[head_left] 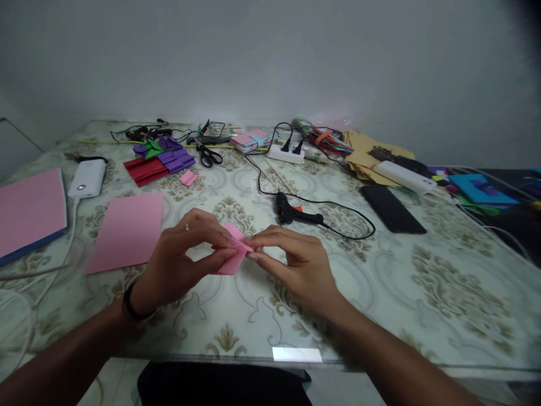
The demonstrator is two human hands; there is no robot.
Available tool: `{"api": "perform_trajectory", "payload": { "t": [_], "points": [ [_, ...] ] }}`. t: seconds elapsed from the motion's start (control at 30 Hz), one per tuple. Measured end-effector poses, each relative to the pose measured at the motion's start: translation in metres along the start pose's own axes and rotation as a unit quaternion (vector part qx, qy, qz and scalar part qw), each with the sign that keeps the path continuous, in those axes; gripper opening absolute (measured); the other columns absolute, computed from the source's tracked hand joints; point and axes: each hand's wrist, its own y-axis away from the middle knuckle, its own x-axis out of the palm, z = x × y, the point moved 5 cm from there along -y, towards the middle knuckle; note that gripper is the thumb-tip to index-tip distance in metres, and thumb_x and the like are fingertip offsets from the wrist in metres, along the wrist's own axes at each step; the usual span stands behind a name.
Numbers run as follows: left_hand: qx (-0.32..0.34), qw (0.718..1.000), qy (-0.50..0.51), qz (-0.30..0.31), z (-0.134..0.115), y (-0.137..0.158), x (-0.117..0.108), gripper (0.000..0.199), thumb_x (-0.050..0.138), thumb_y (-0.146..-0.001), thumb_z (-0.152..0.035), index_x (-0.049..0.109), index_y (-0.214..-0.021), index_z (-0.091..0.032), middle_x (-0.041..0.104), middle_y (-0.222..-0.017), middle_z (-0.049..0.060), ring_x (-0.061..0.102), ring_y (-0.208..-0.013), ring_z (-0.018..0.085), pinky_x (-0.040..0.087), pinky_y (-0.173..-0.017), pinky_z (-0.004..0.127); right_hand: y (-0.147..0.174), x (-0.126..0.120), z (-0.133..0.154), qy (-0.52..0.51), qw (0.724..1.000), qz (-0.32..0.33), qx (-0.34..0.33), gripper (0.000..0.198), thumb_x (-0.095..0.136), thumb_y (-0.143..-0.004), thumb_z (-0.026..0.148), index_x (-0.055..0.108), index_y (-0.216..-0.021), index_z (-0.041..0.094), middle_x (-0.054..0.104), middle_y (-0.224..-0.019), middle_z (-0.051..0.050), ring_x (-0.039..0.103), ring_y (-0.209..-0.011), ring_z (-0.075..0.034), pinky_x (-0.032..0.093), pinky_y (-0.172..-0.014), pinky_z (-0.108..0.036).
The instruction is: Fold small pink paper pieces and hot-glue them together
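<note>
Head view, left hand (pixel 181 254): thumb and fingers pinched on the folded paper (pixel 233 265); ring on one finger, dark band at the wrist.
Right hand (pixel 298 259): thumb and fingertips clamped on the right end of the same paper, close to the left fingertips.
Folded paper: pink, creased, with flaps above and below the fingers; located between the two hands, over the near middle of the table (pixel 350 332). Whether it touches the surface cannot be told.
Pink sheet (pixel 127 231): flat, just beside the left hand, on its left.
Pink stack (pixel 31 208): at the left edge, with a blue layer underneath.
Power bank (pixel 88 177): white, between stack and sheet, cable attached.
Glue gun (pixel 296 211): black, lying on its side beyond the right hand, cord looped to the right.
Phone (pixel 393 208): black, flat, right of the glue gun.
Scissors (pixel 208 156): black handles toward the person, right of the purple paper (pixel 177 160).
Red paper (pixel 146 171): pleated, touching the purple paper.
Power strip (pixel 286 154): white, two black plugs inserted, near the wall.
</note>
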Motion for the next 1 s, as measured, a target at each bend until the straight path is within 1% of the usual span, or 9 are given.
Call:
{"api": "perform_trajectory", "payload": {
  "t": [0.17, 0.27, 0.4, 0.5, 0.63, 0.77, 0.87, 1.0],
  "points": [
    [0.041, 0.999, -0.016, -0.004, -0.007, 0.000, 0.000, 0.013, 0.079, -0.090, -0.012, 0.075, -0.097, -0.021, 0.079, -0.099, 0.004, 0.067, -0.097, 0.018, 0.055, -0.089, 0.035, 0.000, -0.001, 0.002, 0.013, 1.000, -0.013, -0.005, 0.012, 0.078, -0.093, 0.017, 0.081, -0.101, 0.024, 0.080, -0.091, -0.003, 0.073, -0.081, -0.015, 0.057, -0.075, -0.028],
    [0.034, 0.999, 0.003, 0.006, -0.009, 0.000, 0.001, 0.014, 0.079, -0.090, -0.011, 0.075, -0.100, -0.021, 0.078, -0.100, 0.005, 0.069, -0.096, 0.019, 0.057, -0.086, 0.035, 0.001, -0.002, 0.005, 0.007, 0.999, -0.019, -0.036, 0.011, 0.078, -0.093, 0.015, 0.081, -0.101, 0.021, 0.078, -0.089, -0.004, 0.071, -0.079, -0.015, 0.056, -0.072, -0.027],
    [0.024, 0.999, 0.034, 0.024, -0.010, 0.000, 0.005, 0.014, 0.078, -0.092, -0.016, 0.077, -0.105, -0.023, 0.080, -0.096, 0.005, 0.072, -0.092, 0.019, 0.060, -0.080, 0.034, 0.001, -0.001, 0.009, 0.017, 0.998, -0.013, -0.066, 0.009, 0.077, -0.093, 0.012, 0.080, -0.100, 0.018, 0.077, -0.086, -0.005, 0.070, -0.078, -0.014, 0.055, -0.071, -0.027],
    [0.028, 0.999, 0.038, 0.027, -0.011, 0.000, 0.006, 0.014, 0.074, -0.095, -0.017, 0.077, -0.107, -0.024, 0.081, -0.095, 0.004, 0.074, -0.091, 0.019, 0.061, -0.081, 0.034, 0.002, 0.000, 0.012, 0.011, 0.996, -0.008, -0.083, 0.011, 0.077, -0.092, 0.010, 0.080, -0.100, 0.017, 0.078, -0.086, -0.005, 0.070, -0.078, -0.015, 0.056, -0.072, -0.028],
    [0.025, 0.998, 0.045, 0.022, -0.011, 0.001, 0.005, 0.010, 0.075, -0.094, -0.015, 0.076, -0.101, -0.023, 0.082, -0.093, 0.004, 0.076, -0.091, 0.017, 0.062, -0.082, 0.031, 0.003, 0.001, 0.013, 0.004, 0.996, -0.013, -0.093, 0.012, 0.076, -0.092, 0.009, 0.080, -0.100, 0.017, 0.079, -0.086, -0.006, 0.071, -0.078, -0.016, 0.057, -0.072, -0.029],
    [-0.005, 0.998, 0.044, 0.035, -0.011, 0.002, 0.005, 0.008, 0.075, -0.094, -0.015, 0.073, -0.095, -0.023, 0.082, -0.094, 0.004, 0.078, -0.092, 0.018, 0.064, -0.081, 0.031, 0.003, 0.001, 0.014, -0.004, 0.996, -0.021, -0.086, 0.014, 0.077, -0.090, 0.007, 0.080, -0.096, 0.018, 0.081, -0.086, -0.006, 0.073, -0.078, -0.017, 0.058, -0.071, -0.031],
    [-0.010, 0.998, 0.041, 0.046, -0.012, 0.003, 0.006, 0.008, 0.073, -0.095, -0.016, 0.072, -0.095, -0.024, 0.082, -0.094, 0.003, 0.078, -0.090, 0.018, 0.063, -0.078, 0.030, 0.003, 0.002, 0.014, -0.012, 0.997, -0.024, -0.071, 0.013, 0.077, -0.089, 0.007, 0.080, -0.093, 0.019, 0.080, -0.084, -0.006, 0.072, -0.075, -0.017, 0.057, -0.069, -0.032],
    [-0.020, 0.998, 0.033, 0.049, -0.012, 0.003, 0.008, 0.006, 0.071, -0.097, -0.019, 0.071, -0.094, -0.024, 0.082, -0.094, 0.003, 0.078, -0.089, 0.018, 0.062, -0.076, 0.029, 0.005, 0.004, 0.009, -0.025, 0.999, -0.023, -0.019, 0.009, 0.077, -0.090, 0.011, 0.079, -0.089, 0.020, 0.077, -0.079, -0.004, 0.067, -0.068, -0.016, 0.053, -0.064, -0.031]
  ]
}}
